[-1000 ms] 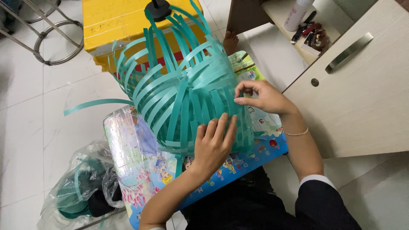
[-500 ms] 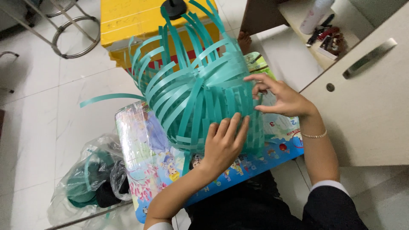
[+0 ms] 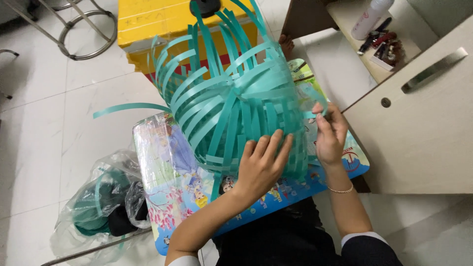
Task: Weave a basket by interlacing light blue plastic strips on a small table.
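Head view: half-woven teal strap basket [image 3: 231,113] sat on a cartoon-printed board [image 3: 167,182]. Left hand [image 3: 261,165] lay spread, flat against its near wall; right hand [image 3: 329,133] pinched a strip end at its right side. Probably light, springy, slick; best steadied at the woven wall.

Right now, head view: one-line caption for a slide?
Left hand pressed flat on a half-woven teal strip basket while the right hand pinches a strip at its side, over a colourful board.
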